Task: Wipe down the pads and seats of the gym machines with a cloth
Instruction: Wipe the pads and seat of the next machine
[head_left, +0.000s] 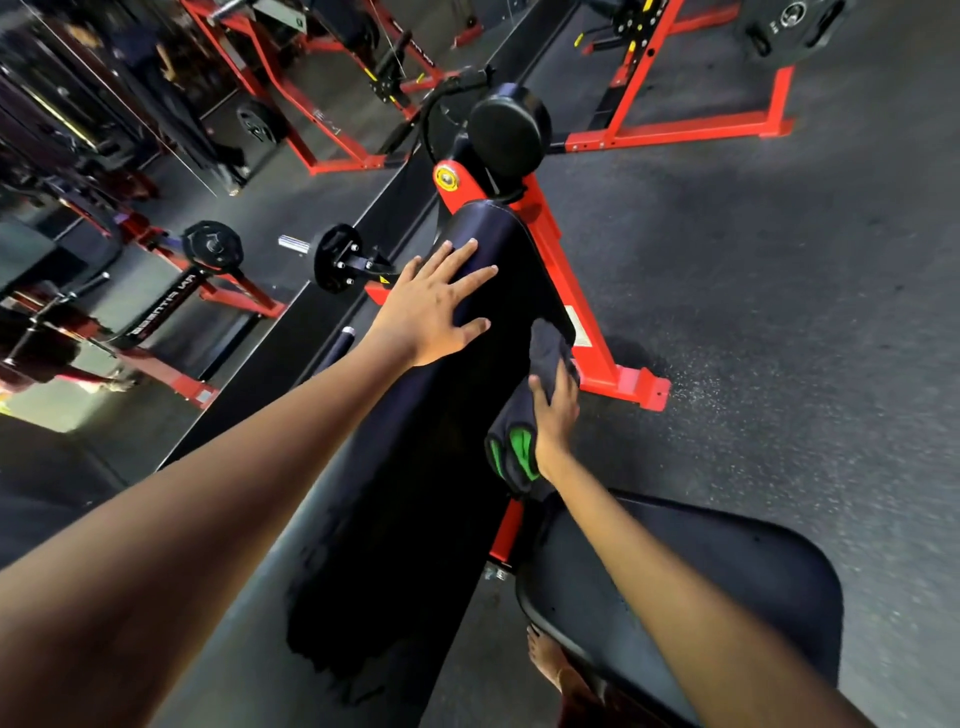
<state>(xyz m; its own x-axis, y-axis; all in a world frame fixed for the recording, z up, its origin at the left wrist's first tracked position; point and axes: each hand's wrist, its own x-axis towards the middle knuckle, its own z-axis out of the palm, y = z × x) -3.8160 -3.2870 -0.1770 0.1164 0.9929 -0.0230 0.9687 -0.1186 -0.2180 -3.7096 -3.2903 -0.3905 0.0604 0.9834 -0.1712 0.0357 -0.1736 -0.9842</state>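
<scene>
Our left hand (434, 306) lies flat on the long black vinyl back pad (415, 457), our right hand (555, 410) grips the dark green-edged cloth (519, 441) against its side, and the black padded seat (727, 582) looks unwiped.

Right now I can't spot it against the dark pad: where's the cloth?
In the head view, the cloth is under the right hand, pressed on the long black pad's right edge, beside the red frame.

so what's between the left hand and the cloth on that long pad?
Head view: only bare black pad lies between the left hand and the cloth under the right hand.
</scene>
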